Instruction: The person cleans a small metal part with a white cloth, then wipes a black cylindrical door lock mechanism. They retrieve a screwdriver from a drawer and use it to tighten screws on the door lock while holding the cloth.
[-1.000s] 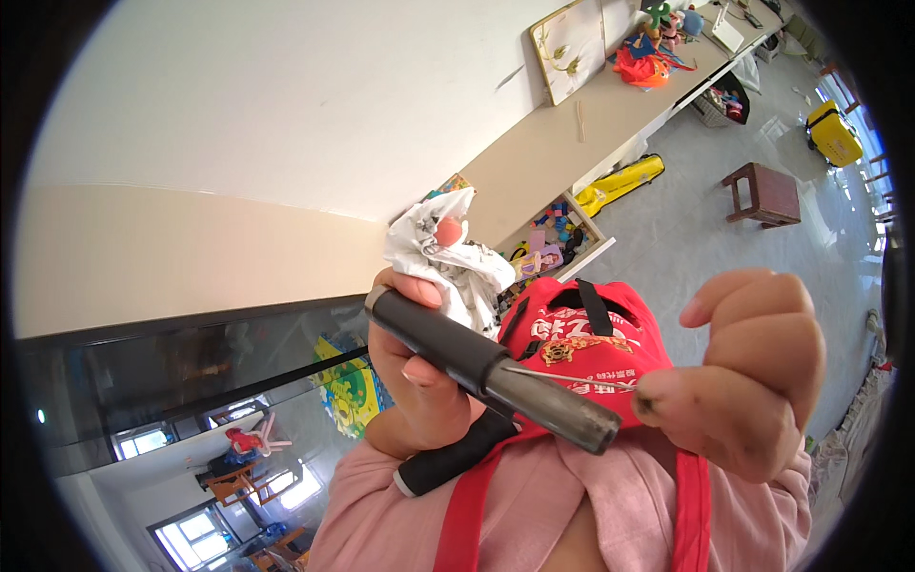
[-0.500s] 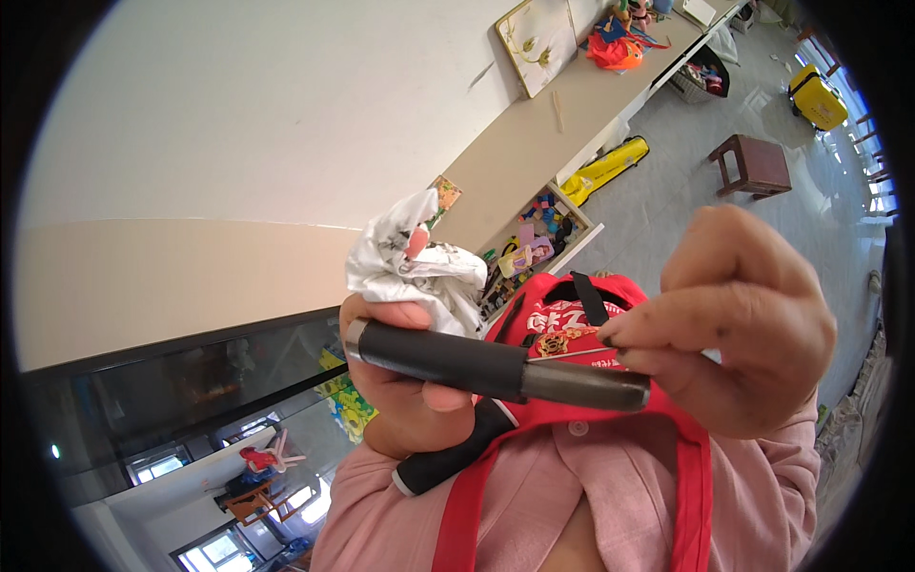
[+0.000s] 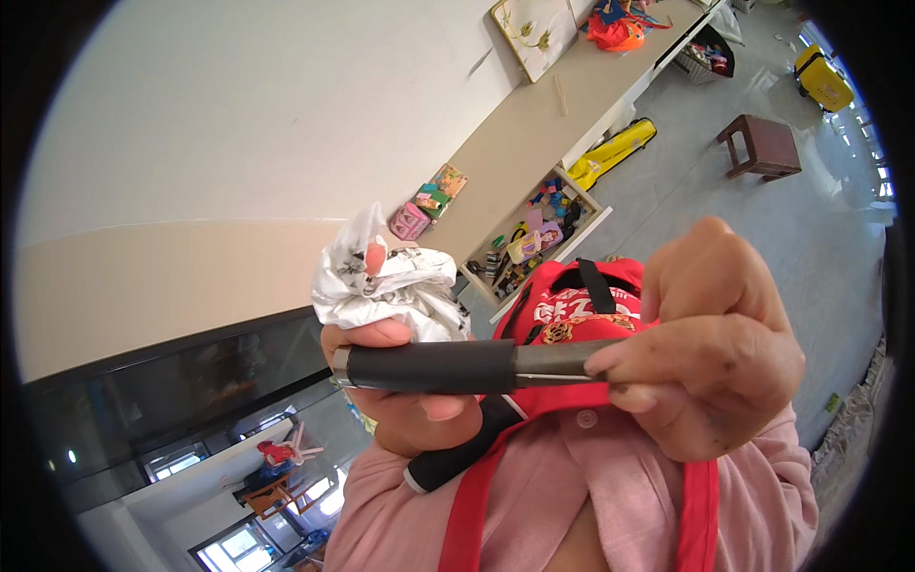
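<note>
Gripping a black-sleeved metal tube (image 3: pixel 429 368) before a pink shirt (image 3: pixel 538 481), a person's left hand (image 3: pixel 415 418) also clasps a crumpled white wad (image 3: pixel 391 300); the right hand (image 3: pixel 715 357) pinches a thin metal rod (image 3: pixel 558 378) alongside the bare end (image 3: pixel 553 358), where light, aligned pressure likely works best.

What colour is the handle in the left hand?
The handle is black, best seen in the head view.
</note>
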